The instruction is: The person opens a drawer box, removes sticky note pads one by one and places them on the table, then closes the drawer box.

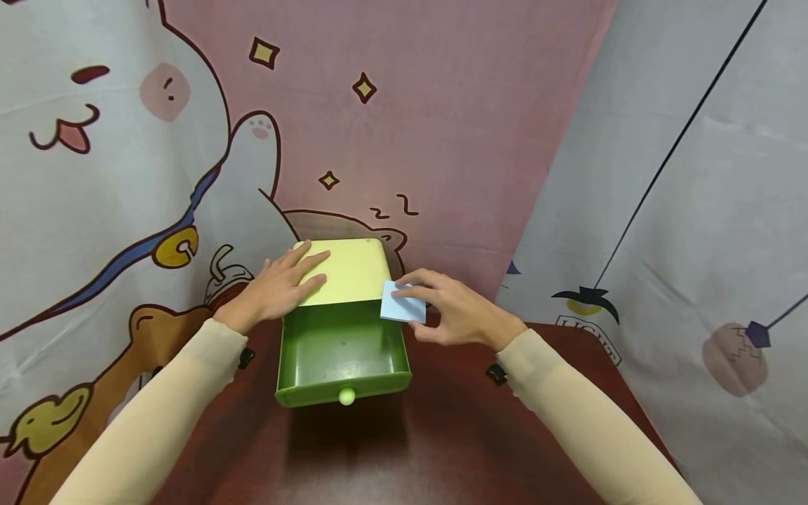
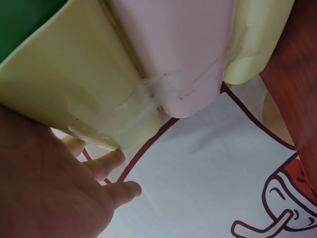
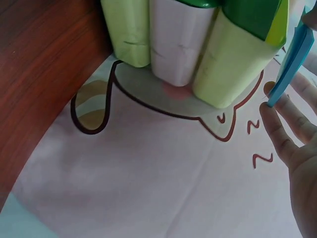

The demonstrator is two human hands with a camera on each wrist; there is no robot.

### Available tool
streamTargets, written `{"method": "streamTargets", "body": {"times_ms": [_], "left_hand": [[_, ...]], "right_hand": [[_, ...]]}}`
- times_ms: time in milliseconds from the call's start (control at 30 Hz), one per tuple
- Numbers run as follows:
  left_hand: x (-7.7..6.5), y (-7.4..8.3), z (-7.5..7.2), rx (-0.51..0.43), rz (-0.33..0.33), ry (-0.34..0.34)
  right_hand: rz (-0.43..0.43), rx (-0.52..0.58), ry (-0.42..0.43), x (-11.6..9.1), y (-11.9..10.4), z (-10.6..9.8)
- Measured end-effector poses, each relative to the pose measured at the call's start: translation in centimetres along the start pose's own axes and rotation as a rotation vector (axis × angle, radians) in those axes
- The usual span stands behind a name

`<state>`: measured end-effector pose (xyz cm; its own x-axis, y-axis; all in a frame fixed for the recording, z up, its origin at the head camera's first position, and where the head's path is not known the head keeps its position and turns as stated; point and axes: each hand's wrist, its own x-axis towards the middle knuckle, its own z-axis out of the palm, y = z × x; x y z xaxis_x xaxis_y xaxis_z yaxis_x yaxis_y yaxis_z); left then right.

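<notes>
A small drawer cabinet with a pale yellow-green top stands on the table. Its green top drawer is pulled out toward me, with a round light-green knob in front. My left hand rests on the cabinet's top, fingers spread and straight over its left side. Between thumb and fingers, my right hand pinches a light-blue pad of sticky notes, above the drawer's right rear corner. Seen edge-on in the right wrist view, the sticky-note pad looks thin and layered.
Below the top tier, the cabinet has a pink tier and another pale yellow one. The dark red-brown table extends to the front and right. A printed cloth hangs behind and at both sides, close to the cabinet's back.
</notes>
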<state>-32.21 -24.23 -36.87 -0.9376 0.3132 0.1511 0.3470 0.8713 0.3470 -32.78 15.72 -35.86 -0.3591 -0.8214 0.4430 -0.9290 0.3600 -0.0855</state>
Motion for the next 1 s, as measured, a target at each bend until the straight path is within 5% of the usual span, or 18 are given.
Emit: {"method": "streamTargets", "body": {"times_ms": [1000], "left_hand": [[0.1,-0.1,0.2,0.004,0.002,0.020]], "right_hand": [[0.129,-0.013,0.073,-6.8,4.2,1.7]]}}
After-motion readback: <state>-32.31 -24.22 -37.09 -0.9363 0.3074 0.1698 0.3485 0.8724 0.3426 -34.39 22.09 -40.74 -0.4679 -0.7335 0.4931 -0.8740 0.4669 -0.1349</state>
